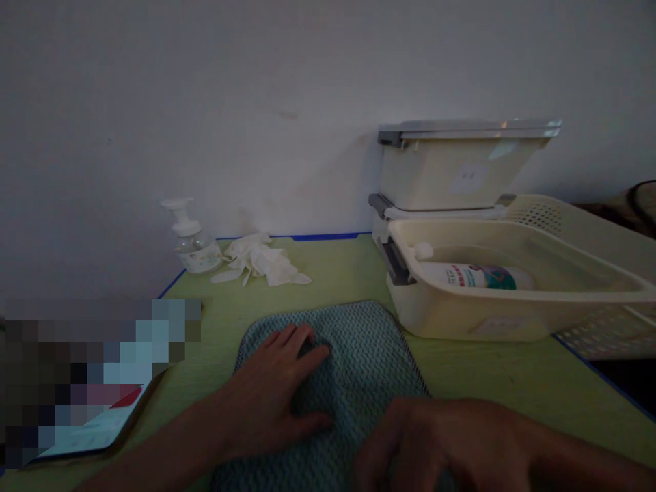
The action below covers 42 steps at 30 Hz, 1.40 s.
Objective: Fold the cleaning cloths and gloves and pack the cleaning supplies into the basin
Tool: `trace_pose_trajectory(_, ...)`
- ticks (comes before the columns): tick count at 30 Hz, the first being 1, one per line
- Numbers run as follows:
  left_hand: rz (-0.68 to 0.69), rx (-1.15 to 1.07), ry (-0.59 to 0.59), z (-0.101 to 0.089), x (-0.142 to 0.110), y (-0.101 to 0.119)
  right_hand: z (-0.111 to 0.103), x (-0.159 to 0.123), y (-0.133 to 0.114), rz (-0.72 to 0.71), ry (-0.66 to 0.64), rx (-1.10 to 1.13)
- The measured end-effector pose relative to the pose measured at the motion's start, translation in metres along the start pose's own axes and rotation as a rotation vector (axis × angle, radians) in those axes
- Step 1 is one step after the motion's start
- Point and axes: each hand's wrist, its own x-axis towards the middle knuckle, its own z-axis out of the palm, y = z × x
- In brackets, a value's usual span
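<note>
A blue-green textured cleaning cloth (359,342) with a dark stitched edge lies spread on the green table. My left hand (279,376) rests palm down on its left half, the fingers and thumb apart. Over the cloth's near right part, my right hand (441,437) is bent with its fingers curled down. A bit of cloth shows among those fingers, though the fingertips are partly cut off by the bottom of the view. The cloth's near edge is also out of view.
Crumpled white gloves (266,260) lie beside a clear pump bottle (197,246) near the wall. To the right, a cream bin (461,318) holds a white bottle (471,275); a lidded box (451,171) stands behind. A tablet-like device (97,430), partly blurred out, is at left.
</note>
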Motion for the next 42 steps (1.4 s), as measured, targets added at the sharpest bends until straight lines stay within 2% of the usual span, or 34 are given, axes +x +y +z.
trace_pose_trajectory(3, 0.008, -0.079, 0.023, -0.001, -0.001, -0.001, -0.006, -0.003, -0.005, 0.058, 0.081, -0.021)
trace_pose_trajectory(7, -0.001, -0.237, 0.038, -0.001, 0.003, -0.007, -0.011, -0.005, -0.002, 0.167, 0.249, -0.181)
trace_pose_trajectory(11, 0.021, -0.369, 0.033, 0.004, 0.016, -0.021, -0.010, -0.006, 0.019, 0.294, 0.532, -0.457)
trace_pose_trajectory(13, 0.015, -0.471, 0.007, 0.002, 0.021, -0.028, -0.009, -0.008, 0.032, 0.372, 0.602, -0.600)
trace_pose_trajectory(18, -0.100, -0.734, -0.023, -0.017, 0.017, -0.036, -0.009, -0.009, 0.049, 0.590, 0.570, -0.755)
trace_pose_trajectory(21, -0.121, -0.708, -0.082, -0.028, 0.010, -0.036, -0.010, -0.009, 0.049, 0.681, 0.553, -0.791)
trace_pose_trajectory(24, -0.049, -0.615, -0.214, -0.035, 0.007, -0.036, -0.010, -0.008, 0.047, 0.695, 0.549, -0.804)
trace_pose_trajectory(26, 0.007, -0.550, -0.246, -0.037, 0.006, -0.037, -0.009, -0.008, 0.045, 0.691, 0.539, -0.814)
trace_pose_trajectory(29, 0.011, -0.520, -0.236, -0.035, 0.007, -0.042, -0.009, -0.007, 0.042, 0.696, 0.531, -0.835)
trace_pose_trajectory(35, -0.242, -0.546, -0.133, -0.022, 0.012, -0.055, -0.014, -0.008, 0.042, 0.806, 0.547, -0.810)
trace_pose_trajectory(39, -0.256, -0.517, -0.049, -0.017, 0.015, -0.056, -0.015, -0.006, 0.045, 0.844, 0.562, -0.768)
trace_pose_trajectory(42, -0.233, -0.499, -0.038, -0.016, 0.017, -0.054, -0.015, -0.004, 0.047, 0.868, 0.525, -0.800)
